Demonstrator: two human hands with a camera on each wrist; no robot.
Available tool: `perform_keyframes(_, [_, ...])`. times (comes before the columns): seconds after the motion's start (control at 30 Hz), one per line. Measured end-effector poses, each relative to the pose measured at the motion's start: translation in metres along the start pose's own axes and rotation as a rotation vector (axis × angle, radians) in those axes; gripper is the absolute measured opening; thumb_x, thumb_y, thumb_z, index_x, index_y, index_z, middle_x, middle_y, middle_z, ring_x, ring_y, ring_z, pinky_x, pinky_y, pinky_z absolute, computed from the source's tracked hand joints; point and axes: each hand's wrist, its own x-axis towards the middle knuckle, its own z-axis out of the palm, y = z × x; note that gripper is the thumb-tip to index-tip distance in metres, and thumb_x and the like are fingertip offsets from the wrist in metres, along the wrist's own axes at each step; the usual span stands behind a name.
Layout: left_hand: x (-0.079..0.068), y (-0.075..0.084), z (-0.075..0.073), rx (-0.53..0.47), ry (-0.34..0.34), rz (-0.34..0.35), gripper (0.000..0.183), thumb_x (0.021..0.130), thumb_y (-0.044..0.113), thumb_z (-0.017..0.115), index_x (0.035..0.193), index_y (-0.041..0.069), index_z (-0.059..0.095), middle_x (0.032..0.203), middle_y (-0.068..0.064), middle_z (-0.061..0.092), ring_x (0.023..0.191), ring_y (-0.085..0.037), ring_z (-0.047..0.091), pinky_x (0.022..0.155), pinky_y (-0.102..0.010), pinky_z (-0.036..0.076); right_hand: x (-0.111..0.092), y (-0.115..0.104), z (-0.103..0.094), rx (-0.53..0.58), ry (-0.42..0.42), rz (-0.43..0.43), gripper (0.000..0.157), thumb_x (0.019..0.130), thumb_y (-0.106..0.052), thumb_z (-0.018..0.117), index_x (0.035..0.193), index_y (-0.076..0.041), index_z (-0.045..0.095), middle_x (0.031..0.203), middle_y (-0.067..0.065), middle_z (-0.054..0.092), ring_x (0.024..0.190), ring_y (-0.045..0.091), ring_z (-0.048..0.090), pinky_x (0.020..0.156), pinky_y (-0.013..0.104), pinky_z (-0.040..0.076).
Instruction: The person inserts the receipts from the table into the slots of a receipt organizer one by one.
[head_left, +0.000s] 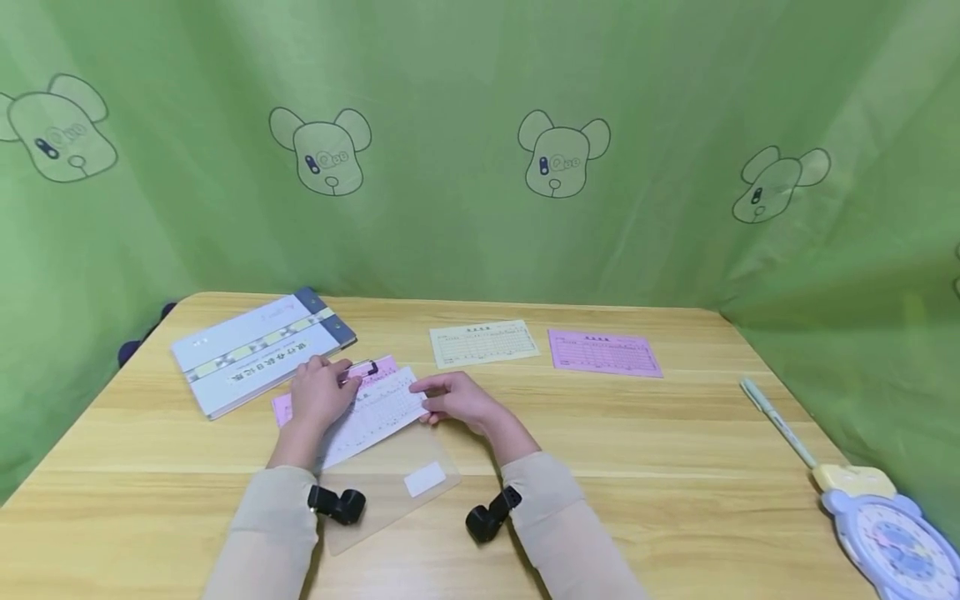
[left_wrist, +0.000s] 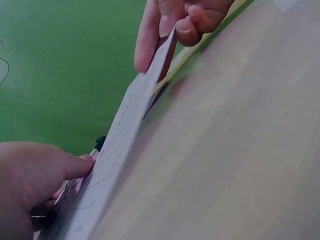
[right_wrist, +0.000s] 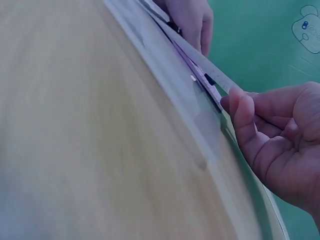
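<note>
- Our right hand (head_left: 461, 400) pinches the white slip (head_left: 382, 417) at its right end, thumb and fingers closed on the edge.
- Our left hand (head_left: 318, 390) grips the clip (head_left: 372, 367), its thumb on the near side, close to the slip's far edge.
- Between our two hands, the white slip lies at a slant over the clear board (head_left: 375, 496); the wrist views show its right end raised off what is beneath.
- Under it we see a pink slip (head_left: 386, 364), showing along the far edge and again to the left of our left hand.
- Nearer to us, the clear board rests on the tabletop (head_left: 675, 467), with a white label (head_left: 424, 479) near its right corner.
- Just beyond our left hand, a book (head_left: 255, 354) lies flat and angled, its dark blue spine away from us.
- Past our right hand lie a pale green slip (head_left: 483, 344) and, beside but apart from it, a purple slip (head_left: 604, 353), both printed with grids.
- Well off to our right, we have a pen (head_left: 777, 421), a yellow object (head_left: 855, 480) and a blue clock (head_left: 903, 546).
- Behind everything hangs a green curtain (head_left: 450, 242) with animal-head outlines.
</note>
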Motion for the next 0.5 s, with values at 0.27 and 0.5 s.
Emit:
perform_keyframes(0.27, [0.001, 0.0, 0.002, -0.027, 0.013, -0.009, 0.038, 0.081, 0.024, 0.056, 0.112, 0.001, 0.056, 0.096, -0.019, 0.046, 0.085, -0.032, 0.038, 0.073, -0.043, 0.029, 0.015, 0.006, 0.007, 0.036, 0.027, 0.053, 0.031, 0.077, 0.012, 0.05, 0.108, 0.006, 0.056, 0.089, 0.015, 0.056, 0.06, 0.017, 0.056, 0.058, 0.025, 0.047])
perform_keyframes(0.5, [0.0, 0.0, 0.003, -0.043, 0.032, 0.002, 0.037, 0.08, 0.022, 0.058, 0.11, 0.001, 0.058, 0.094, -0.018, 0.047, 0.084, -0.031, 0.037, 0.073, -0.042, 0.029, 0.019, 0.001, 0.012, 0.0, 0.061, 0.077, 0.03, 0.077, 0.011, 0.052, 0.106, 0.004, 0.058, 0.085, 0.014, 0.056, 0.057, 0.016, 0.055, 0.054, 0.024, 0.047])
